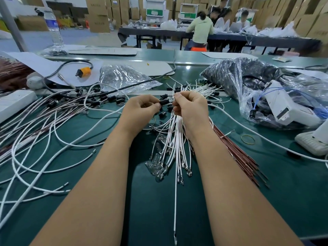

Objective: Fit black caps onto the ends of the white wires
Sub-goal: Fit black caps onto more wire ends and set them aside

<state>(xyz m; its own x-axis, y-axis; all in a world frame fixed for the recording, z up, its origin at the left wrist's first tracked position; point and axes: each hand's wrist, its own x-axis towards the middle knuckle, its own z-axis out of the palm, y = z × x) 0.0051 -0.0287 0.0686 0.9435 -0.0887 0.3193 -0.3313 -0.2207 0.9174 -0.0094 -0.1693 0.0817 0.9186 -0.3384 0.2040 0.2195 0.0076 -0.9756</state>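
Above the green bench mat [248,201], I pinch a small black cylindrical cap [164,102] in my left hand [140,108] against a clear-tipped white wire end held by my right hand [190,108].

My right fingers also curl round the white wire bundle [174,139], so a skewed push could bend the terminal or let the cap slip down among loose wires. Two crinkled clear plastic bags sit behind: the left bag [124,77] and the larger right bag [239,75] both seem to hold dark parts, probably caps.
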